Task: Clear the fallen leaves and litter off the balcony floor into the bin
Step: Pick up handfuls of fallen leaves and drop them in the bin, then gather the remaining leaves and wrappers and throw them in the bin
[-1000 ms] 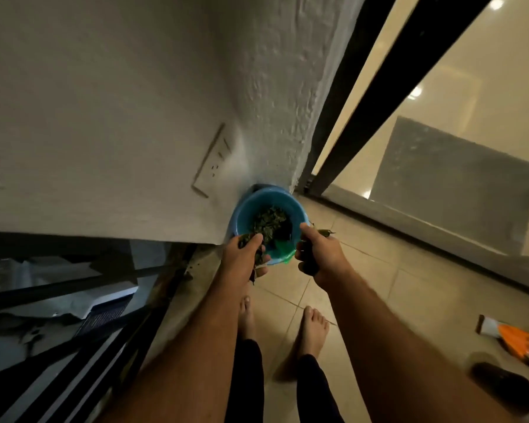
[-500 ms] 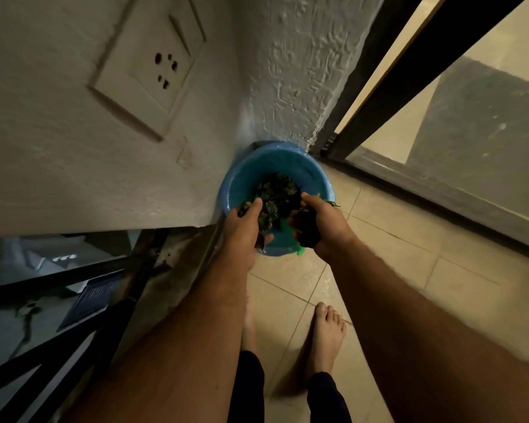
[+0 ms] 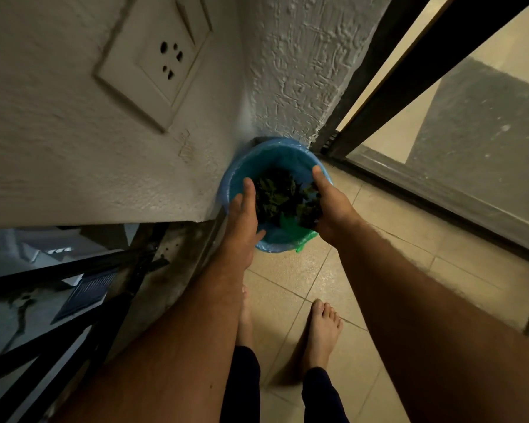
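- Head view, looking down: the bin (image 3: 275,166) is sitting on the floor tiles (image 3: 379,239), tucked into the corner where the smooth wall (image 3: 74,163) is meeting the textured pillar (image 3: 297,71); likely parked there so it is staying out of the walkway and backed on two sides.
- Blue liner (image 3: 272,239) is lining the bin, with a scrap of green plastic (image 3: 303,236) showing at the near rim.
- Dark leaves (image 3: 275,193) are filling the bin's middle; this load is already over or inside the opening, between both hands.
- Left hand (image 3: 242,218): fingers are extending nearly straight over the bin's left side, holding nothing that I can see. Judgement: it is acting as a guard so leaves are not spilling over the rim.
- Right hand (image 3: 330,206): thumb is pointing up along the right rim, fingers are curling underneath into the leaf mass; it appears to be gripping or cupping leaves, though the fingertips are hidden.
- Judgement: the drop-off step is under way; the right handful looks not yet let go.
- Surroundings: wall socket (image 3: 156,59) is sitting above left; sliding door frame (image 3: 409,71) is running to the right; railing (image 3: 74,300) is crossing lower left; bare feet (image 3: 321,331) are standing just behind the bin.
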### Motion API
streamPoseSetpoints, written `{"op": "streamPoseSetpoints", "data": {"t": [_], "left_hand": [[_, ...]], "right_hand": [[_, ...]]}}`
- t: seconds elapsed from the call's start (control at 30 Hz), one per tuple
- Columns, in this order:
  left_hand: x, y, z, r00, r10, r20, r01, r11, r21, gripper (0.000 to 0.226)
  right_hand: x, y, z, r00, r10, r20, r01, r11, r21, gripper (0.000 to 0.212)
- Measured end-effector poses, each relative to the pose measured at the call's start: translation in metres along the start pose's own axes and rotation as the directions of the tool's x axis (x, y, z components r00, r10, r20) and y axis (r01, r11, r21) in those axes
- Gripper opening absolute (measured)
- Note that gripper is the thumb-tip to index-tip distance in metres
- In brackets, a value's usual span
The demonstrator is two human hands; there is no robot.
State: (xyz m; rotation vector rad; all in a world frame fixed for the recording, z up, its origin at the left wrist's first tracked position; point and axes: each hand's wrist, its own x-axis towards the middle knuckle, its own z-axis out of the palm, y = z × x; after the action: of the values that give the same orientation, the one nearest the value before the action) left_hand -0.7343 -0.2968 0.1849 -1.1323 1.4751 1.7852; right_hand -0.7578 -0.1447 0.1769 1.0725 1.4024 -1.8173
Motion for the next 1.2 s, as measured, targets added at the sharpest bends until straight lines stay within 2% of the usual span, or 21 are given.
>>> {"op": "streamPoseSetpoints", "data": {"t": [0.07,0.17,0.27,0.37,0.43,0.53,0.63,0.67,0.73,0.8,0.87,0.93,1.03,1.1,1.2], "left_hand": [[-0.005,0.002,0.000,1.000,0.019,-0.012,-0.019,0.999,0.048,0.076],[-0.016,0.008,0.003,1.000,0.021,-0.009,-0.020,0.995,0.094,0.076],[-0.039,0.015,0.007,0.999,0.037,-0.021,-0.034,0.992,0.122,0.078],[-0.080,0.026,0.013,0.996,0.093,-0.009,-0.088,0.968,0.235,0.094],[-0.119,0.039,0.018,0.990,0.128,0.052,-0.138,0.922,0.361,0.111],[-0.184,0.061,0.026,0.978,0.160,0.135,-0.207,0.830,0.517,0.088],[-0.250,0.097,0.037,0.971,0.149,0.187,-0.235,0.741,0.629,0.102],[-0.269,0.108,0.042,0.967,0.137,0.216,-0.248,0.713,0.656,0.093],[-0.314,0.133,0.058,0.944,0.136,0.299,-0.318,0.611,0.725,0.068],[-0.356,0.150,0.077,0.907,0.183,0.379,-0.419,0.460,0.783,0.061],[-0.391,0.164,0.098,0.849,0.211,0.484,-0.527,0.309,0.791,0.072],[-0.420,0.172,0.119,0.802,0.180,0.570,-0.597,0.185,0.781,0.090],[-0.463,0.176,0.152,0.689,0.107,0.717,-0.721,-0.002,0.693,0.091],[-0.483,0.174,0.175,0.616,0.070,0.784,-0.780,-0.083,0.620,0.093],[-0.520,0.160,0.208,0.480,-0.027,0.877,-0.862,-0.203,0.465,0.080]], "right_hand": [[-0.006,-0.007,0.000,1.000,0.009,-0.029,-0.009,1.000,-0.013,0.074],[-0.021,-0.015,0.001,0.994,-0.006,-0.108,-0.002,0.997,-0.078,0.054],[-0.052,-0.019,0.002,0.992,-0.021,-0.122,0.003,0.989,-0.149,0.038],[-0.094,-0.023,-0.002,0.993,-0.022,-0.115,-0.001,0.980,-0.197,0.041],[-0.135,-0.030,-0.012,0.993,-0.046,-0.111,0.016,0.966,-0.260,0.041],[-0.204,-0.050,-0.037,0.981,-0.123,-0.149,0.056,0.918,-0.392,0.028],[-0.281,-0.080,-0.076,0.956,-0.172,-0.239,0.051,0.897,-0.438,0.026],[-0.303,-0.084,-0.089,0.949,-0.173,-0.263,0.042,0.897,-0.439,0.027],[-0.356,-0.101,-0.117,0.932,-0.186,-0.311,0.046,0.912,-0.408,0.028],[-0.407,-0.115,-0.139,0.903,-0.213,-0.372,0.057,0.920,-0.388,0.026],[-0.452,-0.126,-0.153,0.864,-0.265,-0.429,0.096,0.922,-0.376,0.024],[-0.491,-0.128,-0.166,0.828,-0.301,-0.473,0.127,0.922,-0.365,0.024],[-0.547,-0.118,-0.185,0.742,-0.365,-0.563,0.175,0.915,-0.363,0.027],[-0.575,-0.103,-0.197,0.682,-0.394,-0.616,0.199,0.911,-0.362,0.027],[-0.620,-0.057,-0.215,0.575,-0.355,-0.737,0.230,0.935,-0.270,0.023]]}}
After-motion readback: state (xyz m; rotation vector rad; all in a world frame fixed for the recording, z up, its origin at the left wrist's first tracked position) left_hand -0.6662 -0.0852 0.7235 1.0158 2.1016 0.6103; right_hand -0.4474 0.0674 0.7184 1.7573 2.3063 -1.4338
